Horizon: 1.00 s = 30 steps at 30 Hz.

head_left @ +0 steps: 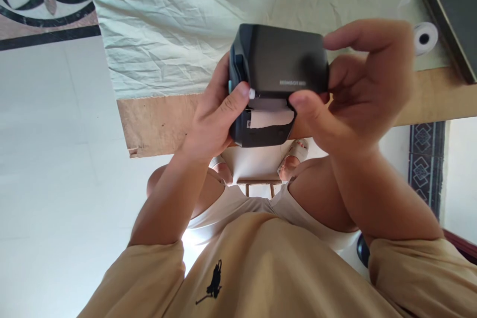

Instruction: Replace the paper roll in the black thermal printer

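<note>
Between my two hands is a dark label printer (286, 57), held up over the table's near edge. Pale lettering runs along its top, near the slot side. White label paper (271, 118) sticks out of the slot facing me. My left hand (219, 109) wraps round the printer's left side, its thumb by a small white knob (252, 93). On the right, my right hand (365, 79) grips the printer's corner with thumb and fingers; its index finger touches the far right edge. The printer hides part of the left fingers.
A pale green cloth (167, 25) covers most of the wooden table (160, 124). To the right lies a white paper roll (425, 39), beside a dark flat box-like object (456, 20). My legs are under the table edge, with a stool rung (260, 182) between them.
</note>
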{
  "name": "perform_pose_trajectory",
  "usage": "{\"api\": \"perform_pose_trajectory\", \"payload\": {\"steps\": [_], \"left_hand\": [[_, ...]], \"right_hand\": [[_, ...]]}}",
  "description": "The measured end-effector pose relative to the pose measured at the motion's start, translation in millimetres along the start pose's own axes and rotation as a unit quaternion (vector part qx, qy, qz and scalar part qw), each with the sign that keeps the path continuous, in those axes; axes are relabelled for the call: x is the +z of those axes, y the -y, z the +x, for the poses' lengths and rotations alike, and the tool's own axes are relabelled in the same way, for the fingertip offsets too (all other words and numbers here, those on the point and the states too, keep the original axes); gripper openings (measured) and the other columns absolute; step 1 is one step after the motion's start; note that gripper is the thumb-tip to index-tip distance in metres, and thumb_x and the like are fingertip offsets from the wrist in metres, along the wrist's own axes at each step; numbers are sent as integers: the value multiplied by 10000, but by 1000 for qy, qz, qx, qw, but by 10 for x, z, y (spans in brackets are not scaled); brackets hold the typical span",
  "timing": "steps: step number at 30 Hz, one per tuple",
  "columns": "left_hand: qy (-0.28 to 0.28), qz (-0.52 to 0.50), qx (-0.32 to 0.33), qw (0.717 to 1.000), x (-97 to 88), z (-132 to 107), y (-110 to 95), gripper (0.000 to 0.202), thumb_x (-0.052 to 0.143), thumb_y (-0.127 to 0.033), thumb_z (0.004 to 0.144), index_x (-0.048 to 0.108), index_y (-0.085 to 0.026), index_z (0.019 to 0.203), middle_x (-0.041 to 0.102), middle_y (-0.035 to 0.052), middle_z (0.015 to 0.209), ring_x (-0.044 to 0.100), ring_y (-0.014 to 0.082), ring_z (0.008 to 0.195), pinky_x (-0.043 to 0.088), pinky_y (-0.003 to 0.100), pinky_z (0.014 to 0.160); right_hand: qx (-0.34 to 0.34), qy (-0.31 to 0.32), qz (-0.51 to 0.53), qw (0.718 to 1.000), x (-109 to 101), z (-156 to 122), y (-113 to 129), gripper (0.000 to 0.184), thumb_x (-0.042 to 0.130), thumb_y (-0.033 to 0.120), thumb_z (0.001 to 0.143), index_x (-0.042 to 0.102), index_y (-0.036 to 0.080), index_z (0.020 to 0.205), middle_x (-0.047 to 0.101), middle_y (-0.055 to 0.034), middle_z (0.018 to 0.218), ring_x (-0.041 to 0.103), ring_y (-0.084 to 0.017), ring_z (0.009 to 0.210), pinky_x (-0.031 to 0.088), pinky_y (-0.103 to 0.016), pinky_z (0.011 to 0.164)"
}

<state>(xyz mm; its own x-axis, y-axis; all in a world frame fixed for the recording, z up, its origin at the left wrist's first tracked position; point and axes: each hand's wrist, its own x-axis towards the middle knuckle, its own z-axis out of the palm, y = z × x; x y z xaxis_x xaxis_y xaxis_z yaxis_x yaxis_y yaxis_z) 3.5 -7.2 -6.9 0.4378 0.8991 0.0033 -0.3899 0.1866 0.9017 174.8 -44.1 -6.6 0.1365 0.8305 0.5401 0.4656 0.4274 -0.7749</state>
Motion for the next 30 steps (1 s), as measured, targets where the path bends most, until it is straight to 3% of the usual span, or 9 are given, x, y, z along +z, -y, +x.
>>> {"api": "perform_pose_trajectory", "payload": {"steps": [3,6,8,10,13,16,23,27,30], "left_hand": [[-1,34,-2,999,-32,-8,-19,383,622,-460,900,654,-278,1235,695,47,1173,364,299,1477,394,382,1211],[14,86,-17,996,-39,-20,-58,388,589,-480,916,652,-265,1233,629,32,1320,423,297,1438,378,381,1219],[42,125,-16,991,-49,-22,-62,416,548,-509,934,627,-279,1272,570,4,1406,439,265,1426,349,363,1237],[49,144,4,988,-76,-13,-36,448,512,-537,946,606,-285,1304,550,-8,1423,427,235,1434,325,343,1249],[64,153,46,985,-143,14,31,453,541,-528,932,608,-275,1301,586,19,1357,453,231,1407,366,342,1213],[81,165,48,982,-194,30,72,443,555,-518,926,609,-270,1289,637,39,1235,508,240,1347,406,352,1173],[91,170,52,980,-192,12,64,411,504,-487,960,609,-240,1272,600,43,1284,526,239,1310,404,354,1170],[99,161,47,981,-208,21,78,477,508,-501,957,557,-245,1356,595,48,1288,527,224,1303,427,335,1141],[83,162,32,983,-211,29,87,554,580,-562,901,575,-232,1345,615,47,1235,540,226,1284,424,344,1148]], "right_hand": [[-2,-80,-13,997,8,31,47,338,560,485,905,411,214,1042,483,13,1103,413,50,609,324,-179,535],[8,-115,-41,992,1,52,74,289,507,458,926,375,213,1004,506,-36,1074,613,-57,854,346,-204,531],[1,-91,-58,994,5,42,68,186,474,372,945,395,203,946,547,-32,1007,633,-78,932,350,-201,535],[-42,-64,-75,994,15,21,52,105,504,265,922,450,185,882,585,8,899,599,-37,785,359,-195,566],[-97,-36,-203,974,28,1,50,30,564,162,839,582,186,844,614,48,750,484,-12,616,338,-199,585],[-74,19,-326,942,14,14,85,156,542,227,861,679,204,932,648,36,751,491,-20,628,299,-199,564],[-107,104,-283,948,-94,57,109,152,618,307,853,706,196,910,681,39,987,584,-13,746,404,-171,659],[-116,139,-294,938,-154,46,150,100,627,281,846,683,208,886,669,91,1151,616,-19,759,370,-186,606],[-101,155,-330,926,-188,31,194,141,625,288,841,650,217,961,692,76,987,576,-35,667,291,-199,549]]}}
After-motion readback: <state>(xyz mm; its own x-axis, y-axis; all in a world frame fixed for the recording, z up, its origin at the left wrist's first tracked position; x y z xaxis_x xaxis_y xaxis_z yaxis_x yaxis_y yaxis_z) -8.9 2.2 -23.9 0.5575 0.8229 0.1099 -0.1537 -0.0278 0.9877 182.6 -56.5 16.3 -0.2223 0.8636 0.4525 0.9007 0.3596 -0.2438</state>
